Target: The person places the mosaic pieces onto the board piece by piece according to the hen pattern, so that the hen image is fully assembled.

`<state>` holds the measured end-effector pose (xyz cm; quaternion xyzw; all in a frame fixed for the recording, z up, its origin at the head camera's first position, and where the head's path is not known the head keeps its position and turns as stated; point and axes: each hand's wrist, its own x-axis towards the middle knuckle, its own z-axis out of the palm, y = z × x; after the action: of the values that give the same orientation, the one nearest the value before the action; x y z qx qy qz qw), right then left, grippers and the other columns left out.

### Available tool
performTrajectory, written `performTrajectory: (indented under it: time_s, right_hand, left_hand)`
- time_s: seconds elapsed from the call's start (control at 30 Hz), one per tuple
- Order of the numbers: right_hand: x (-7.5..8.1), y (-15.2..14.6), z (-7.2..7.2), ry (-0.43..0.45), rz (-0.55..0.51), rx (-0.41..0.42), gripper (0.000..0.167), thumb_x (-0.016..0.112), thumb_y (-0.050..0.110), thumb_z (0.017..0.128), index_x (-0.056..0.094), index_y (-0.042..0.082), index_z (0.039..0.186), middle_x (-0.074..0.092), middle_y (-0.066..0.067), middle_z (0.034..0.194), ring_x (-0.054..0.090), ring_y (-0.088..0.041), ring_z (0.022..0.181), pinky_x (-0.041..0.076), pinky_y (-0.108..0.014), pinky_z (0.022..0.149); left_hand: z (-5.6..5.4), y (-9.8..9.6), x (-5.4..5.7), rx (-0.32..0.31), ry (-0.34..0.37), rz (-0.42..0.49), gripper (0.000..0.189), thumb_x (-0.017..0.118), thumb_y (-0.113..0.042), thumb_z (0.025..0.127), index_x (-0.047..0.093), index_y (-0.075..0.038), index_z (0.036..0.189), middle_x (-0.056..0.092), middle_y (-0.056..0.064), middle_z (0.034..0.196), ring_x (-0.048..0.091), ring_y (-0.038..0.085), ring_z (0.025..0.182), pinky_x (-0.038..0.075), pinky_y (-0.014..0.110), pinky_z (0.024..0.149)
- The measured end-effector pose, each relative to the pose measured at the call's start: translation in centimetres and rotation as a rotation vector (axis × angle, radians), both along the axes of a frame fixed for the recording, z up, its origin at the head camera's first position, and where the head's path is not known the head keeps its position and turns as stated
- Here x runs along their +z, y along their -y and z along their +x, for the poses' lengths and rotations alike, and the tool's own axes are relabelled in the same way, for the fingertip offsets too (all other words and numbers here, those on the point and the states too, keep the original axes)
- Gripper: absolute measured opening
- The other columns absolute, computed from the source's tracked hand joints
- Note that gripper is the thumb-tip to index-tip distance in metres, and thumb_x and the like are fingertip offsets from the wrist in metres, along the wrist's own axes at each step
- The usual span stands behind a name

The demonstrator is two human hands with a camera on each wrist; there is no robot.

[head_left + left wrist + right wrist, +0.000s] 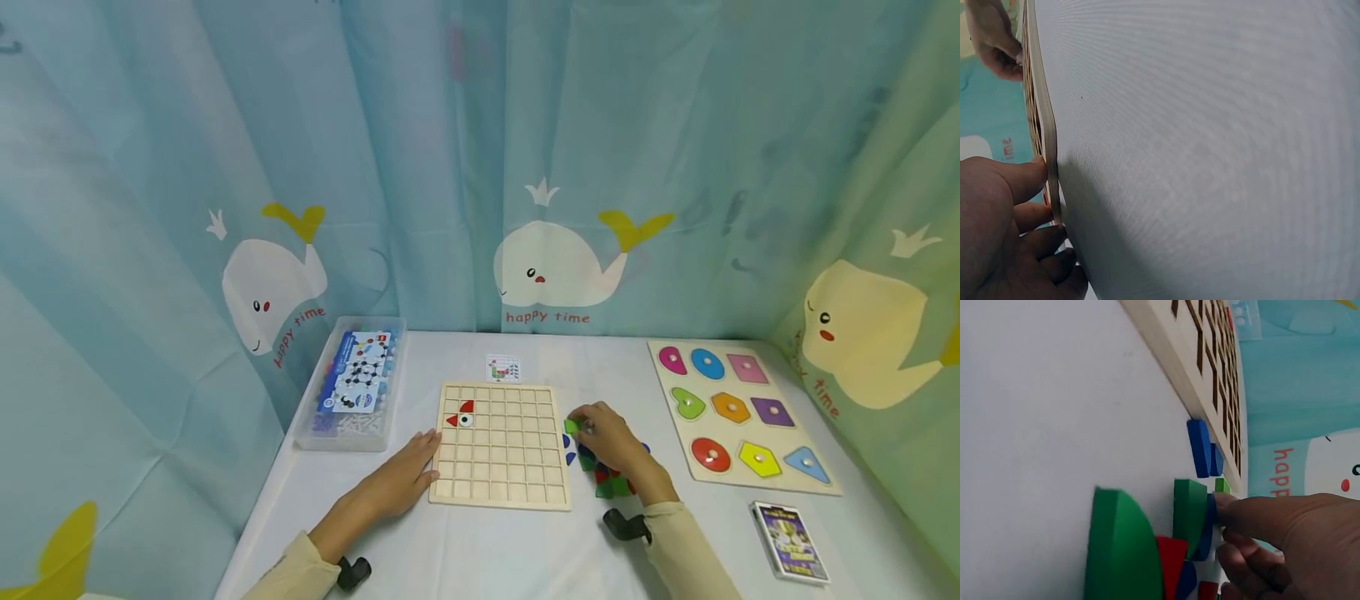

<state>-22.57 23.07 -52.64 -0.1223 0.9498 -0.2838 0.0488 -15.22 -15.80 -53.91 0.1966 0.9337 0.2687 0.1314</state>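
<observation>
A wooden grid board (517, 450) lies on the table. Near its upper left sit two red pieces (467, 407) and a white tile with an eye (466, 421). My left hand (405, 475) rests along the board's left edge, with thumb and fingertips (1035, 178) touching the rim. To the right of the board, my right hand (611, 437) reaches down into a loose pile of green, red and blue pieces (617, 485). Its thumb (1254, 515) is right by a light green piece (572, 426) and a blue one; I cannot tell whether it pinches either. Two blue pieces (1199, 447) lie close to the board's edge.
Behind the board lies a small pattern card (503, 368). A clear plastic case (352, 383) stands at the left. On the right are a shape puzzle board (742, 417) and a card box (789, 542). A whale-print curtain (450, 167) hangs behind the table.
</observation>
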Motion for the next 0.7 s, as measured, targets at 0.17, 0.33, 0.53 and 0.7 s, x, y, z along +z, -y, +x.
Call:
performTrajectory:
  time_s: [0.17,0.33,0.53,0.7]
  right_hand:
    - [-0.2,0.0,0.1,-0.009,-0.041,-0.013,0.028,0.070,0.006,0.100,0.068,-0.001,0.127,0.062,-0.020,0.122,0.063,-0.033,0.110,0.056,-0.054,0.094]
    - [-0.4,0.2,-0.2,0.002,-0.048,-0.037,0.029,0.070,0.006,0.101,0.067,-0.003,0.128,0.062,-0.021,0.121,0.063,-0.033,0.109,0.057,-0.054,0.093]
    - [-0.2,0.6,-1.0,-0.025,-0.042,-0.082,0.029,0.067,0.005,0.102,0.066,-0.004,0.130,0.061,-0.023,0.122,0.065,-0.036,0.111,0.058,-0.054,0.096]
    - [0.7,2.2,-1.0,-0.036,-0.103,-0.068,0.030,0.064,0.004,0.104,0.064,-0.004,0.133,0.059,-0.026,0.130,0.063,-0.041,0.120,0.058,-0.055,0.096]
  left_hand:
    - [0.1,-0.1,0.1,0.003,-0.001,-0.002,0.063,0.052,-0.027,0.112,0.030,0.000,0.165,0.027,0.018,0.173,0.021,0.039,0.161,0.026,0.056,0.129]
    - [0.1,-0.1,0.1,0.000,0.005,0.002,0.064,0.052,-0.026,0.112,0.029,0.000,0.165,0.026,0.019,0.173,0.021,0.039,0.161,0.025,0.056,0.129]
    - [-0.1,-0.1,0.0,-0.007,-0.009,-0.002,0.063,0.052,-0.026,0.112,0.029,0.000,0.165,0.026,0.019,0.173,0.021,0.039,0.161,0.026,0.056,0.129]
    - [-0.1,0.0,-0.1,-0.007,-0.012,-0.002,0.063,0.051,-0.025,0.112,0.029,0.000,0.165,0.026,0.019,0.173,0.021,0.040,0.161,0.026,0.056,0.129]
